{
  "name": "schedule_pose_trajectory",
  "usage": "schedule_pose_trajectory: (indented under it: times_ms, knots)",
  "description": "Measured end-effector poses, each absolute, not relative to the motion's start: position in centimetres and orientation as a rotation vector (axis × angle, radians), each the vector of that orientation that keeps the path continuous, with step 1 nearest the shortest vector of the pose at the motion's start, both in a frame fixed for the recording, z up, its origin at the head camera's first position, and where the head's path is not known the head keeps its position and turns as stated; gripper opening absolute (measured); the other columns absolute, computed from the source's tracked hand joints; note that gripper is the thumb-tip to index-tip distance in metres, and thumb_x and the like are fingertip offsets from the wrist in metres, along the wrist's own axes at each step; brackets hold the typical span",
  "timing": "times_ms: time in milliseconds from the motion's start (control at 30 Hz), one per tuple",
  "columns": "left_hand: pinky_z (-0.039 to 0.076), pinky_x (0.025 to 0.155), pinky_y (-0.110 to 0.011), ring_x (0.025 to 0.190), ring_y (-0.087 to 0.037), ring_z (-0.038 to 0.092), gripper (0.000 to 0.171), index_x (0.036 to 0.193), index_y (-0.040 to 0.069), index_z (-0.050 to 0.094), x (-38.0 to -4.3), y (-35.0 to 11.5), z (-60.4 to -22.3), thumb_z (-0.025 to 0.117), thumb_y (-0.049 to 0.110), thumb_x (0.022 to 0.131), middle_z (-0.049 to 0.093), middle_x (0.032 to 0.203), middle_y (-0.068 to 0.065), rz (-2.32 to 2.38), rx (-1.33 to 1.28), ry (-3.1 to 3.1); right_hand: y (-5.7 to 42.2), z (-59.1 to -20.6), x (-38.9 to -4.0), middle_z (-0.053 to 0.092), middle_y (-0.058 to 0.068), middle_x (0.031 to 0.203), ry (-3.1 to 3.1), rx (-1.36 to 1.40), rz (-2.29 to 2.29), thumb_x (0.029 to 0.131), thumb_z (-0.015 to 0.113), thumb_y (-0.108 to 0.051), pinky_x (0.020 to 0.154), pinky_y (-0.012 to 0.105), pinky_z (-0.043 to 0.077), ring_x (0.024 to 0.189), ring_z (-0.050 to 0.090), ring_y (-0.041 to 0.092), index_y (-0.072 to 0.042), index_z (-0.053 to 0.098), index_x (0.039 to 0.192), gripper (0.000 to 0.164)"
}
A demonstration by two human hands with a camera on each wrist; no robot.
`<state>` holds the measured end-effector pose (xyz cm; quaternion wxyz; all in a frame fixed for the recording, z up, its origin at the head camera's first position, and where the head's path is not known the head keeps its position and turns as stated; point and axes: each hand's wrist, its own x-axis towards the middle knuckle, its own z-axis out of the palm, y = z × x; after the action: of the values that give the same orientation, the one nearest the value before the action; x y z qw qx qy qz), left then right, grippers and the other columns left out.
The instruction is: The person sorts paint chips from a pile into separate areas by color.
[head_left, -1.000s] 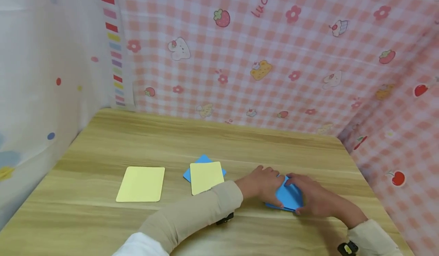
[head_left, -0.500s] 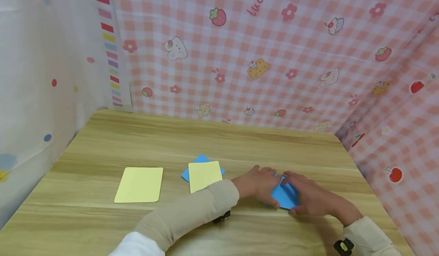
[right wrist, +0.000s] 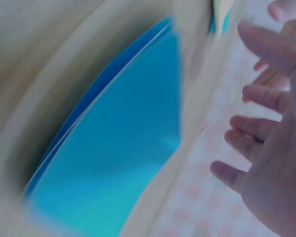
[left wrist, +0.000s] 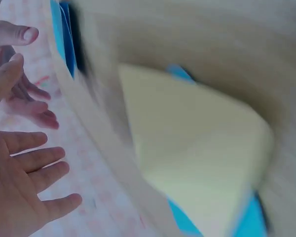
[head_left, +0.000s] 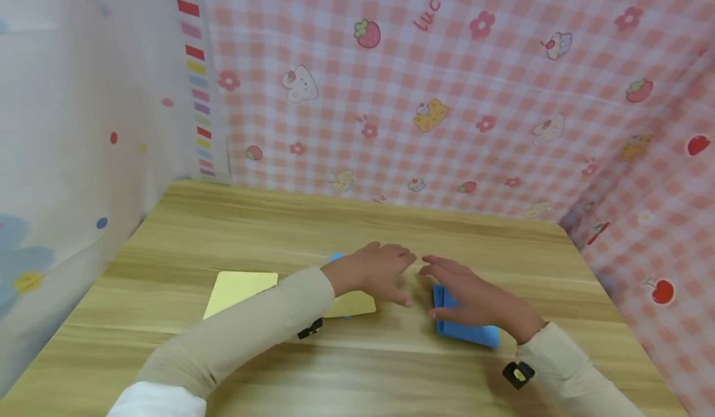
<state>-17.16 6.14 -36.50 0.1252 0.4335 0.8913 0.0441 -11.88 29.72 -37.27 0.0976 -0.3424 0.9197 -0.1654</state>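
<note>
Folded blue paper (right wrist: 118, 123) lies on the right of the table, its layers slightly parted along one edge. Above it, in the head view, hovers my right hand (head_left: 475, 296), fingers spread and holding nothing. My left hand (head_left: 377, 272) hangs over the middle pile with its fingers extended, also holding nothing. That pile is a yellow paper square (left wrist: 192, 133) on top of a blue paper piece (left wrist: 180, 72), whose corners stick out. The left forearm and hand hide much of the pile in the head view.
Farther left on the wooden table (head_left: 268, 218) lies another yellow paper square (head_left: 237, 290), partly covered by the left sleeve (head_left: 246, 324). A pink checked cloth (head_left: 391, 82) hangs behind the table and along its right side.
Both hands have let go of the folded blue paper. The left hand has moved left over the yellow square; the right hand has lifted and shifted slightly left.
</note>
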Motion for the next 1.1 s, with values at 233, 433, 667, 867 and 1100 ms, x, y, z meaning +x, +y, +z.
schedule_pose_trajectory:
  times_ms: [233,433,667,867,1100]
  knots:
    - [0.028,0.117,-0.058,0.148,-0.027,0.034,0.096,0.157,0.009,0.036,-17.4,0.3,-37.3,0.072,0.062,0.086,0.038,0.160,-0.008,0.113,1.175,2.618,24.7,-37.3,-13.3,0.029,0.022,0.161,2.707,-1.092,-0.479,0.091,0.079,-0.026,0.112,0.063,0.032,0.147,0.030,0.041,-0.004,0.044,0.145,0.068]
    - [0.025,0.117,-0.061,0.148,-0.029,0.034,0.099,0.157,0.007,0.035,-16.7,-2.4,-38.4,0.076,0.059,0.084,0.039,0.160,-0.009,0.226,1.067,2.579,22.3,-37.9,-14.3,0.027,0.022,0.162,2.652,-1.082,-0.490,0.089,0.081,-0.025,0.113,0.065,0.027,0.149,0.027,0.040,-0.006,0.044,0.145,0.070]
    - [0.027,0.117,-0.059,0.146,-0.031,0.037,0.100,0.156,0.005,0.036,-16.3,-3.4,-38.7,0.079,0.057,0.082,0.041,0.158,-0.012,0.203,1.043,2.598,20.6,-39.1,-14.5,0.029,0.021,0.161,2.615,-1.032,-0.488,0.085,0.084,-0.025,0.113,0.063,0.028,0.147,0.028,0.041,-0.006,0.046,0.143,0.072]
    - [0.030,0.116,-0.056,0.145,-0.032,0.038,0.103,0.157,0.007,0.035,-15.8,-3.9,-39.4,0.080,0.059,0.079,0.039,0.159,-0.012,0.102,1.021,2.611,19.6,-40.0,-14.7,0.031,0.021,0.160,2.618,-1.074,-0.418,0.082,0.086,-0.029,0.114,0.060,0.031,0.147,0.031,0.040,-0.007,0.045,0.143,0.076]
    - [0.038,0.111,-0.052,0.139,-0.034,0.043,0.103,0.156,0.007,0.035,-15.5,-4.3,-39.9,0.082,0.055,0.078,0.043,0.155,-0.015,0.072,1.031,2.657,18.7,-40.7,-15.2,0.036,0.015,0.158,2.617,-1.088,-0.378,0.083,0.084,-0.032,0.110,0.064,0.033,0.144,0.033,0.037,-0.011,0.044,0.143,0.074]
